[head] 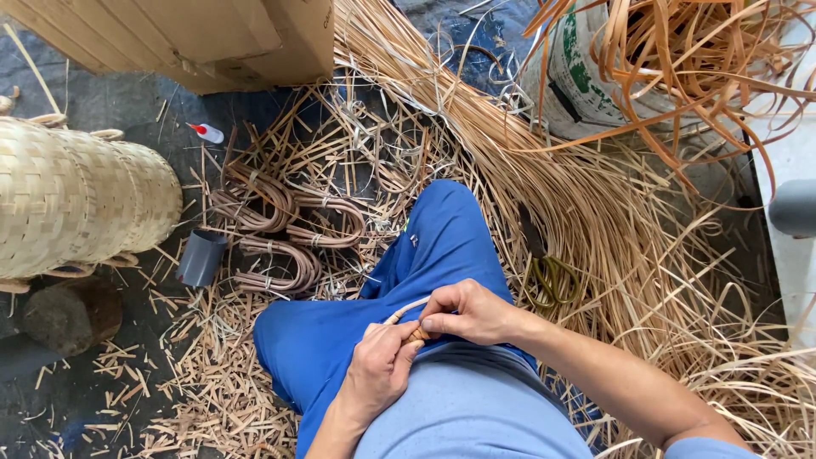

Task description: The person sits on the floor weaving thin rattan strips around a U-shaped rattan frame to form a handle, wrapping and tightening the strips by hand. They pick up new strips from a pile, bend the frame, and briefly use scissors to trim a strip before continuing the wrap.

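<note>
A: At centre we see the left hand (378,370) and the right hand (467,313) meeting over the lap — what do they hold?

B: Both are closed on one short cane piece (406,319): we note the right hand's fingers pinching its brown end, the left hand's fingers curled just below, touching it. A pale strip curves up from the grip across the blue trousers (425,246).

A: And around the person?

B: On the floor to the left we mark bent cane loops (289,229) amid split offcuts, a grey plastic cup (201,257) just beside them, and a woven basket (76,200) at the edge. To the right — a long bundle of cane strips (544,161) sweeps past the knee, near a white sack (586,76).
</note>
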